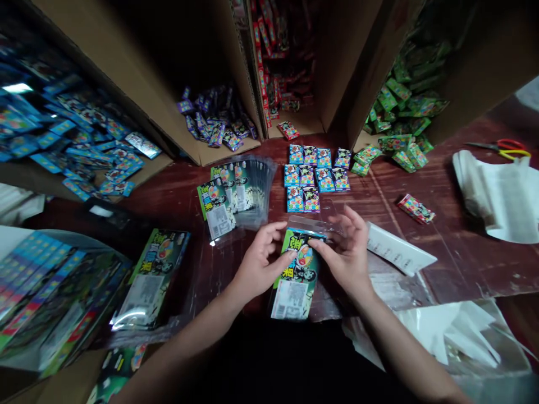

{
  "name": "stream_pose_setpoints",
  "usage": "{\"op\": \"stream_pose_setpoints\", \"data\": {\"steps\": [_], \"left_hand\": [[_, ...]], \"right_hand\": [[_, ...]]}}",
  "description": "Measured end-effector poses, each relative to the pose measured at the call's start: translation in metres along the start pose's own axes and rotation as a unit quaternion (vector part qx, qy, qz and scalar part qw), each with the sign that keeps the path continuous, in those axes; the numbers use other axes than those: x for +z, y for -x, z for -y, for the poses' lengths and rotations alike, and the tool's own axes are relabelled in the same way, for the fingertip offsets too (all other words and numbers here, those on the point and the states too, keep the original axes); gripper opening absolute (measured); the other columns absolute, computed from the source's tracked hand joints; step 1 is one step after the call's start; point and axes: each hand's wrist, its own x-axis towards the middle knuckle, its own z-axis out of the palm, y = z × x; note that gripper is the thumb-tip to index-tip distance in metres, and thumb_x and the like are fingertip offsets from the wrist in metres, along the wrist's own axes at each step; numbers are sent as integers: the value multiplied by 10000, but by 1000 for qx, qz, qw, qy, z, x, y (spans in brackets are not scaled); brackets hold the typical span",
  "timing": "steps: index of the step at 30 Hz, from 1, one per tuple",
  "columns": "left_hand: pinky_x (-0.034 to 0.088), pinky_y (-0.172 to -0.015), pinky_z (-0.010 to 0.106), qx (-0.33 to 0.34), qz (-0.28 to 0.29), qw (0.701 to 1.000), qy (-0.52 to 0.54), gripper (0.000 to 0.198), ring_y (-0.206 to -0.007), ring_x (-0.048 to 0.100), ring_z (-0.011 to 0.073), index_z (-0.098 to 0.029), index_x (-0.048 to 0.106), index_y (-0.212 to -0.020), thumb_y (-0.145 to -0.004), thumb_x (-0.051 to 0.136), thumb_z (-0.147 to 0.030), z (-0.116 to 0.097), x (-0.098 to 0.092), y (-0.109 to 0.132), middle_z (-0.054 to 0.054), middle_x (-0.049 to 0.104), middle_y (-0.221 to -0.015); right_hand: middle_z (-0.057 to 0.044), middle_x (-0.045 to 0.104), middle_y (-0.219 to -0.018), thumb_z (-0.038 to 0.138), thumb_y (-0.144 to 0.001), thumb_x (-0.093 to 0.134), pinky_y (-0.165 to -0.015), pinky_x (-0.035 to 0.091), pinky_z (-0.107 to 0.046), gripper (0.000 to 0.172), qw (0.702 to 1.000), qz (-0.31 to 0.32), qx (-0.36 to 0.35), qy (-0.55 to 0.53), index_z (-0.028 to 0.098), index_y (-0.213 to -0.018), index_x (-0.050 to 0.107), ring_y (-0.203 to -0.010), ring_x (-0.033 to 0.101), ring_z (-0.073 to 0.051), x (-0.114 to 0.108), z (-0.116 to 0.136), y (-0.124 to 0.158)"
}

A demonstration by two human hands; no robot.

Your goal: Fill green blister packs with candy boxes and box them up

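Note:
At the table's near edge, a green and black printed pack [297, 280] with a white label panel lies in a clear plastic bag, its open flap at the far end. My left hand [263, 264] grips the pack's left edge, thumb on top. The thumb of my right hand [347, 255] presses on the pack's upper right, while its other fingers are raised and curled by the clear flap. Just beyond are rows of small blue and purple boxes [307, 175]. Left of these lies a fanned stack of similar bagged cards [242, 191].
Cardboard bins at the back hold blue packets [84, 134], purple packets [219, 120], red packets [290, 84] and green packets [404, 106]. A finished-looking bagged pack [154, 275] lies left. Scissors [501, 148], a loose red box [416, 209] and a white strip [400, 249] lie right.

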Motion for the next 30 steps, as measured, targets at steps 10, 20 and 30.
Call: {"op": "stream_pose_setpoints", "data": {"steps": [10,20,30], "left_hand": [[472,-1065,400,-16,10,998,-60,137,-1194,633,210,-196,673,-1039,-969,604,-292,2,-18,4,80,673,-1277],[507,-1000,361,-26,-17,998,-51,140,-1068,673,190,-192,721,-945,-903,690,-322,-3,-23,6,62,735,-1113],[540,-786,299,-62,4,993,-101,152,-803,682,156,-173,719,-875,-884,704,-324,-26,-29,-4,36,754,-871]], "right_hand": [[-25,665,-1100,251,-951,647,-942,566,-408,699,995,85,30,-44,392,-1541,300,-1007,664,-192,1,-17,28],[-16,659,-969,329,-936,674,-894,576,-434,799,991,122,40,-34,383,-1575,197,-912,667,-215,7,6,17],[52,656,-843,276,-818,778,-726,553,-299,933,971,86,189,-121,316,-1574,234,-750,621,-140,23,27,5]]}}
